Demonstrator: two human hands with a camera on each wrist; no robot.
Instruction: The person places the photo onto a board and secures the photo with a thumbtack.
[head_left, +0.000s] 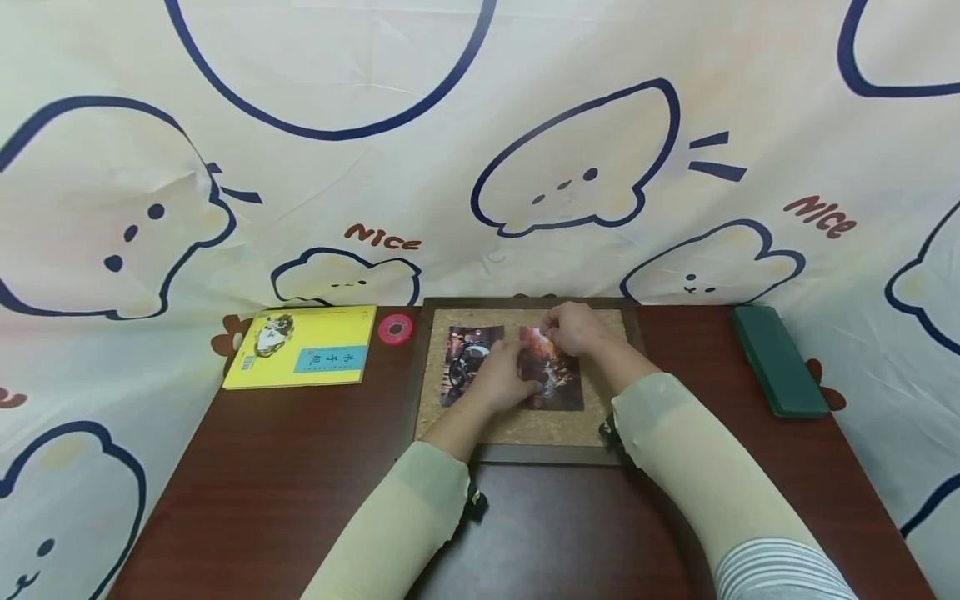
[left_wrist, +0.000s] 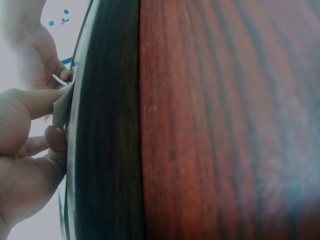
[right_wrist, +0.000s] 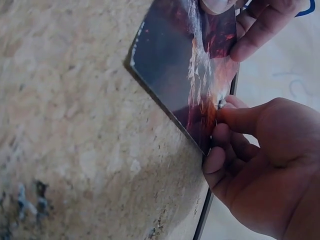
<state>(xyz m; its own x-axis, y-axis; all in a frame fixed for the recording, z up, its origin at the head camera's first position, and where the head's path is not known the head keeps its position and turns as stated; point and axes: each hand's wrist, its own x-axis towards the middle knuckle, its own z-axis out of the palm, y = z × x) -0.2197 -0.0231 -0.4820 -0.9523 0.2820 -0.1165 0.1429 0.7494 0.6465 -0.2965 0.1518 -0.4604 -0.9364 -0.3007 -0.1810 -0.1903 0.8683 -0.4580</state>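
Observation:
A reddish, fiery photo print [head_left: 553, 379] lies on a framed cork board [head_left: 540, 431], its near corner lifted off the cork in the right wrist view. My left hand [head_left: 504, 377] holds its left side between thumb and fingers; in the left wrist view the print's pale edge [left_wrist: 62, 109] shows between them. At its top edge is my right hand [head_left: 576, 329], thumb and forefinger pinching a small shiny pin [right_wrist: 221, 103] against the print. Left of this, a second photo print [head_left: 461, 358] showing a motorcycle lies on the cork, partly behind my left hand.
A yellow book [head_left: 303, 348] lies left of the board, with a pink ring-shaped roll [head_left: 395, 329] between them. The green case [head_left: 780, 360] sits at the table's right edge. Behind the brown table [head_left: 300, 467] hangs a printed cloth [head_left: 442, 183].

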